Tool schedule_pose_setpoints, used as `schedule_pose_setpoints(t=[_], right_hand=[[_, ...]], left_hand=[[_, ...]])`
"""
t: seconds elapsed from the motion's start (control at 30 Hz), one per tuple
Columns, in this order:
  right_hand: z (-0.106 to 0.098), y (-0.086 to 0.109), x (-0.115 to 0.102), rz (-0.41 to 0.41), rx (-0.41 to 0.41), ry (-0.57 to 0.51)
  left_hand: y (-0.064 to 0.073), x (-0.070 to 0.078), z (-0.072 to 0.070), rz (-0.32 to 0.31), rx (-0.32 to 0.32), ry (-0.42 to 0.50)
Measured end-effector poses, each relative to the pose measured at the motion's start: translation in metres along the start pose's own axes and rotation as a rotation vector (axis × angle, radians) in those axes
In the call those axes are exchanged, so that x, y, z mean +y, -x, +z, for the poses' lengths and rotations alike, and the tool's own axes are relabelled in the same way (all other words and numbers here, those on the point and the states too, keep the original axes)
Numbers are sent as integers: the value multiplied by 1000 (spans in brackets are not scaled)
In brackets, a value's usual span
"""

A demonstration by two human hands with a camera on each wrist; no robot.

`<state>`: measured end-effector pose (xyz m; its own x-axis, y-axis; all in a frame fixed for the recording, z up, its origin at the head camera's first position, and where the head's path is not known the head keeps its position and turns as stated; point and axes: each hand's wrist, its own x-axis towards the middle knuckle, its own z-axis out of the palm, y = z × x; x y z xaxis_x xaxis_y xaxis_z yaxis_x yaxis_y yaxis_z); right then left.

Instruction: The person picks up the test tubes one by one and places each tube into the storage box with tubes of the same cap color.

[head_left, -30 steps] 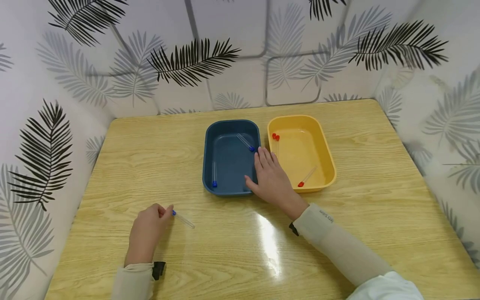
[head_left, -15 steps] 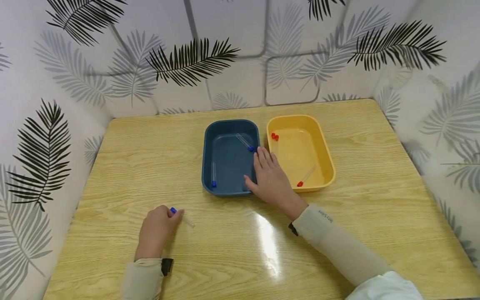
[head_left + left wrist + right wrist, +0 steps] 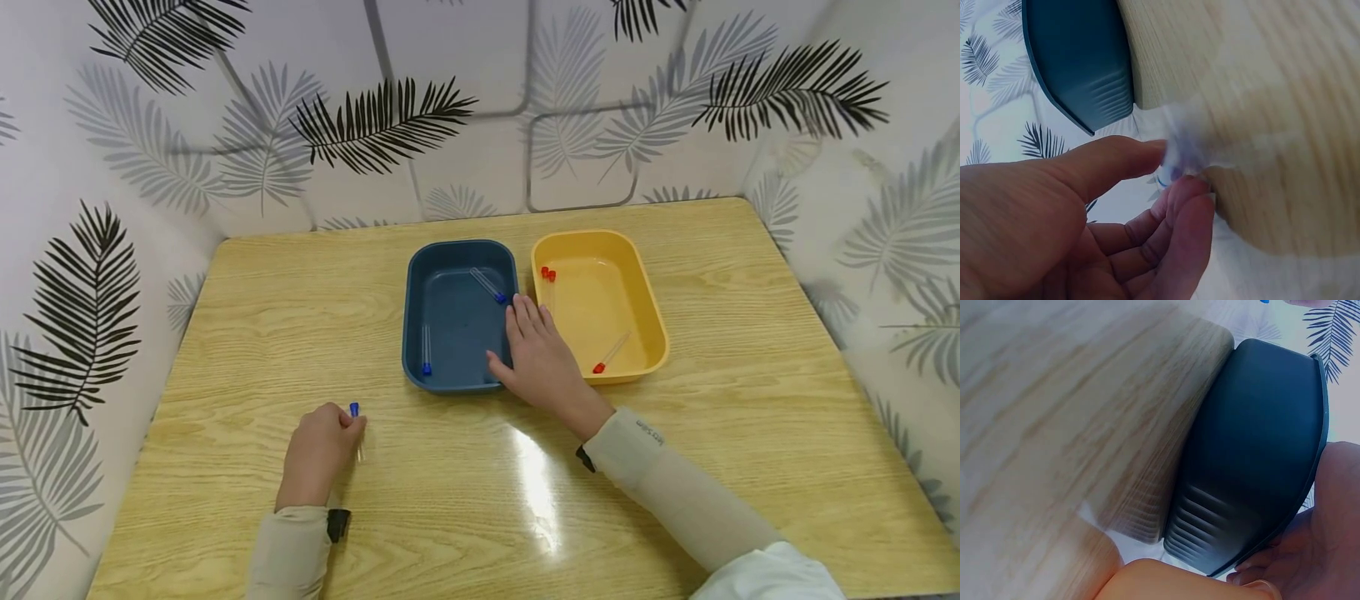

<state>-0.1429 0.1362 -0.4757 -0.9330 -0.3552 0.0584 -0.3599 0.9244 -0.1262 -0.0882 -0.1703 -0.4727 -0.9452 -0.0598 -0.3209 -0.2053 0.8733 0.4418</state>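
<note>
My left hand pinches a clear test tube by its blue-capped end, between thumb and fingertips, over the near-left tabletop. The tube's cap points away and its clear body runs toward me, partly hidden; in the left wrist view it is blurred. My right hand rests with straight fingers on the right rim of the blue tray, beside the yellow tray, thumb spread over the blue tray. Inside the blue tray lie a blue-capped tube at left and another blue-capped tube at the back right.
The yellow tray stands right of the blue one. Within it, two red caps sit together at the back left, and a red-capped tube lies near the front. A leaf-patterned backdrop rises behind the wooden table.
My left hand has shifted right along the tube, which has turned from slanting down-right to cap pointing away. The right hand has stayed at the tray rim.
</note>
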Motion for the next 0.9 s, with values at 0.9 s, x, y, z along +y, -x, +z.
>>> schedule_pose_setpoints(t=[0.9], right_hand=[[-1,1,-1,10,-12,-19]], left_hand=[[-13,32,-22,265,155,79]])
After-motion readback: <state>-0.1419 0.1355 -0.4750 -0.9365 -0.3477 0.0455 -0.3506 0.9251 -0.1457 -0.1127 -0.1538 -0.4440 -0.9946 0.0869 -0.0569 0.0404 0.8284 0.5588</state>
